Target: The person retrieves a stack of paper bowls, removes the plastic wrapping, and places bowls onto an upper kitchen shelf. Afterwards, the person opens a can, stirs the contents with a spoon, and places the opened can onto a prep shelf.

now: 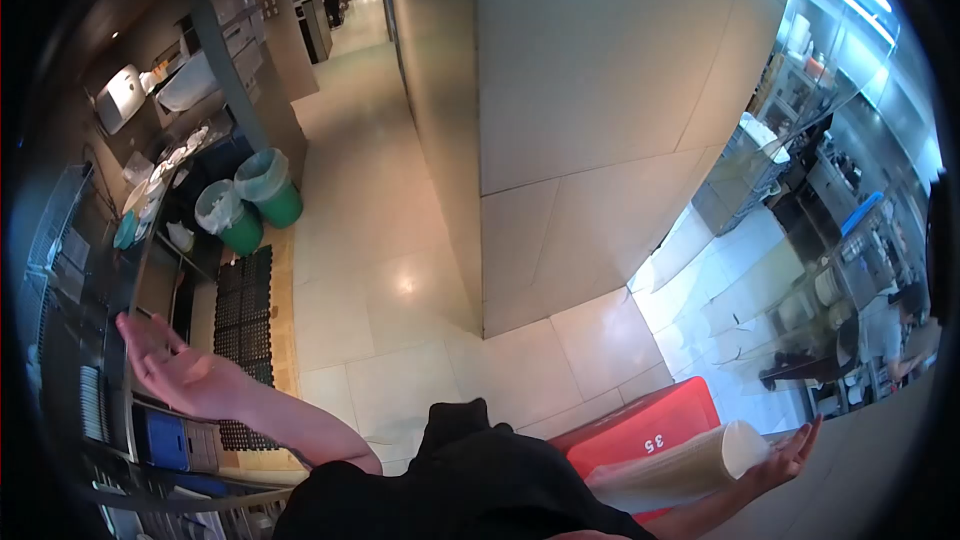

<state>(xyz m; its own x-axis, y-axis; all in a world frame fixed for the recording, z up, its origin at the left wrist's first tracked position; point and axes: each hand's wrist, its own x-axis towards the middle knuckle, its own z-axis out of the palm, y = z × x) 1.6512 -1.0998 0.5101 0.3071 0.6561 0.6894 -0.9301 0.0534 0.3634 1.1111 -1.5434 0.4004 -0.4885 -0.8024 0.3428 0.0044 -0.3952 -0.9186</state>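
My left hand (175, 370) is stretched out at the left, palm turned up and fingers apart, with nothing in it. It is nearest to the steel counter with dishes. At the lower right, my right hand (785, 460) lies against the pale end of a long translucent cylinder (670, 470), which rests along my forearm. Its fingers extend past that end, and what the cylinder is made of or contains I cannot make out. A red plastic tub (650, 420) marked 35 shows beside and behind the cylinder; its lower part is hidden.
Two green bins (268, 190) with liners stand at the left by a black rubber mat (243, 310). A large panelled wall corner (600, 140) juts out ahead. A corridor (350, 130) runs forward. A bent-over person (880, 330) is in the bright kitchen at right.
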